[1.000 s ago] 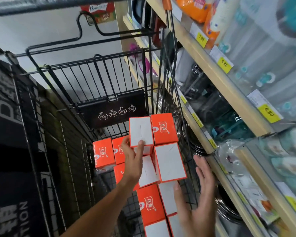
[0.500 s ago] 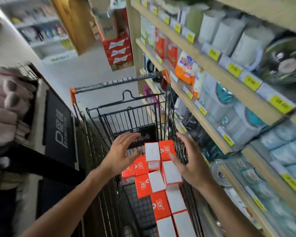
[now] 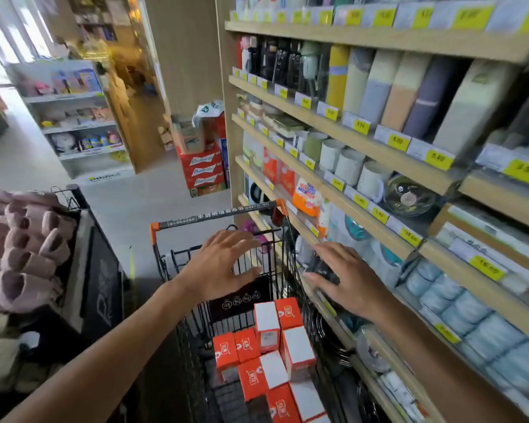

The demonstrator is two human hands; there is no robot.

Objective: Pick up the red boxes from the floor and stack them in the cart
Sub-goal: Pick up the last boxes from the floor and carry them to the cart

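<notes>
Several red and white boxes (image 3: 268, 355) lie stacked inside the black wire cart (image 3: 165, 261), filling its right side. My left hand (image 3: 223, 264) hovers open above the cart, palm down, near the handle end. My right hand (image 3: 345, 276) is also open with fingers spread, over the cart's right rim beside the shelf. Neither hand touches a box. The cart's dark handle bar (image 3: 214, 216) with orange ends runs across at the far end.
Wooden shelves (image 3: 364, 148) with mugs, rolls and yellow price tags stand close on the right of the cart. A bin of pink slippers (image 3: 22, 251) and a black sign stand on the left. Red beer cases (image 3: 203, 170) sit on the floor ahead.
Both hands have lifted up out of the cart away from the boxes. My view has risen from inside the cart to the aisle ahead.
</notes>
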